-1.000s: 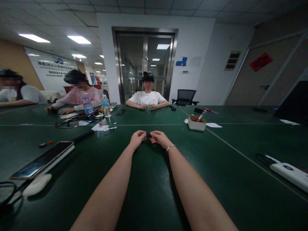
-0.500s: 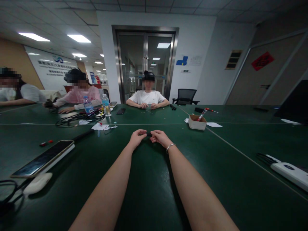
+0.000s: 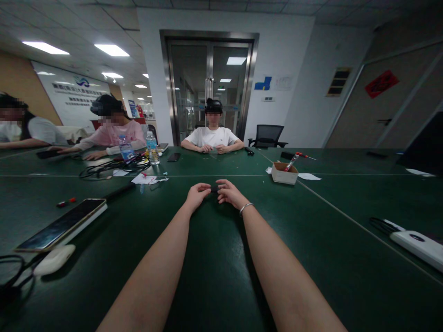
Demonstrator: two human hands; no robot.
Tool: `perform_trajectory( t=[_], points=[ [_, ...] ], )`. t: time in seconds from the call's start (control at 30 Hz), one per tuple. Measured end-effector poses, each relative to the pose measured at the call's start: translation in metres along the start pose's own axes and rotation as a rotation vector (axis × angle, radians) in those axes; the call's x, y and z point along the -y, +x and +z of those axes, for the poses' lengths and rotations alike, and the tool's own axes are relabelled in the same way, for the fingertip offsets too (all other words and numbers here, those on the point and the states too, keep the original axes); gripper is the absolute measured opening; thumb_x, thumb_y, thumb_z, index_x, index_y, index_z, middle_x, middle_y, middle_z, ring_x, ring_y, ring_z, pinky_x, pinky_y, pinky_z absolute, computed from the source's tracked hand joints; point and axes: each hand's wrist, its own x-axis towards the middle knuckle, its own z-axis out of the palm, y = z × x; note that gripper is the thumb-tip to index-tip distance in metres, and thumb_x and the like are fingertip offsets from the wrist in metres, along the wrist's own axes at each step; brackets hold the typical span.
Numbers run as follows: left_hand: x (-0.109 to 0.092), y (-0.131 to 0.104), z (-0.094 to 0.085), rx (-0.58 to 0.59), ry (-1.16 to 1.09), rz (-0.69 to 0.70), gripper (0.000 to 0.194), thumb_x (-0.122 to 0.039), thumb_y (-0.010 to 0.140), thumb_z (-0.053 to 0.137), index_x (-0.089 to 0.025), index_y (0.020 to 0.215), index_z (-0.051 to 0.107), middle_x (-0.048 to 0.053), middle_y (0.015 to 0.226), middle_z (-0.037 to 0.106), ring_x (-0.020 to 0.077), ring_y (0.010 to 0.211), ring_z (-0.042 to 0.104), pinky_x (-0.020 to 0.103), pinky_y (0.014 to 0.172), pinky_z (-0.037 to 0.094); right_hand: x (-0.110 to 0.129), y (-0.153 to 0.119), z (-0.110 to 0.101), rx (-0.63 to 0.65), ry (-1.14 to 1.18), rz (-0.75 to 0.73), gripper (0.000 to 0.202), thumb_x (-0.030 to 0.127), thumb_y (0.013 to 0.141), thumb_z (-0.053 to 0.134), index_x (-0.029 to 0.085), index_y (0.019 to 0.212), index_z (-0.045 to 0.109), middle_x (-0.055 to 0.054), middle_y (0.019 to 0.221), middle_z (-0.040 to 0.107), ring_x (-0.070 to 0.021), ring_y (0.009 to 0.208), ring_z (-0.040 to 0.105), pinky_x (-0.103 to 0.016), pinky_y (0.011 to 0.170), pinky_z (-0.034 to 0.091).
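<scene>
A small black object (image 3: pixel 214 188), too small and dark to name, shows between my hands, low over the green table (image 3: pixel 211 258). My left hand (image 3: pixel 198 194) pinches its left end between thumb and fingers. At the object's right end is my right hand (image 3: pixel 231 194), with a silver bangle on the wrist. Its fingers are apart, the index finger lifted, and whether a fingertip still touches the object cannot be made out.
On the left lie a phone (image 3: pixel 64 225), a white mouse-like case (image 3: pixel 55 260) and cables (image 3: pixel 114 168) beside water bottles (image 3: pixel 152 148). A small box (image 3: pixel 284 173) with a tool stands right of centre; a white device (image 3: pixel 420 246) lies far right. Several people sit across the table.
My right fingers have loosened from the black object and spread apart, the index finger rising. My left hand keeps its pinch. The view has tilted slightly. A co-worker's dark item at left is lower.
</scene>
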Motion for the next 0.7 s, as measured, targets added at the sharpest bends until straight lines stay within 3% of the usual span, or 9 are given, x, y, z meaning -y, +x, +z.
perform_trajectory(
  t=[0.17, 0.3, 0.47, 0.6, 0.7],
  points=[
    [0.0004, 0.0001, -0.0001, 0.005, -0.018, -0.01, 0.026, -0.023, 0.063, 0.072, -0.015, 0.087, 0.067, 0.007, 0.083, 0.068, 0.0179, 0.083, 0.063, 0.034, 0.08, 0.049, 0.0009, 0.0004, 0.0004, -0.002, -0.044, 0.051, 0.018, 0.022, 0.085, 0.057, 0.015, 0.1, 0.052, -0.001, 0.066, 0.062, -0.007, 0.037, 0.054, -0.017, 0.035, 0.046],
    [0.0006, 0.0001, 0.0001, 0.003, -0.052, -0.027, 0.027, -0.024, 0.062, 0.073, -0.015, 0.087, 0.066, 0.007, 0.083, 0.068, 0.0174, 0.08, 0.063, 0.035, 0.08, 0.049, 0.0005, 0.0016, 0.0001, 0.008, -0.027, -0.001, 0.035, 0.012, 0.077, 0.063, 0.019, 0.109, 0.052, 0.001, 0.074, 0.063, -0.0057, 0.039, 0.055, -0.018, 0.038, 0.05],
    [0.0003, 0.0001, 0.0004, 0.011, -0.072, -0.028, 0.026, -0.023, 0.062, 0.073, -0.014, 0.086, 0.066, 0.007, 0.082, 0.068, 0.0168, 0.078, 0.063, 0.035, 0.079, 0.05, 0.0001, 0.0015, -0.0007, 0.003, -0.069, 0.028, 0.019, 0.021, 0.085, 0.055, 0.013, 0.102, 0.056, -0.002, 0.065, 0.063, -0.0052, 0.034, 0.049, -0.017, 0.033, 0.045],
    [0.0008, 0.0011, 0.0002, 0.009, -0.092, -0.038, 0.026, -0.021, 0.062, 0.072, -0.014, 0.087, 0.066, 0.007, 0.081, 0.067, 0.0154, 0.077, 0.063, 0.033, 0.078, 0.05, 0.0022, -0.0003, 0.0001, 0.017, -0.014, -0.01, 0.034, 0.012, 0.079, 0.059, 0.02, 0.112, 0.053, 0.001, 0.077, 0.062, -0.0033, 0.037, 0.051, -0.02, 0.04, 0.052],
    [0.002, 0.0026, 0.0003, 0.013, -0.086, -0.036, 0.026, -0.02, 0.062, 0.072, -0.014, 0.086, 0.066, 0.006, 0.08, 0.067, 0.0148, 0.076, 0.063, 0.031, 0.076, 0.05, 0.0024, 0.0001, 0.0004, -0.019, -0.053, 0.041, 0.02, 0.022, 0.085, 0.056, 0.014, 0.103, 0.054, 0.0, 0.066, 0.061, -0.004, 0.035, 0.048, -0.019, 0.037, 0.05]
  ],
)
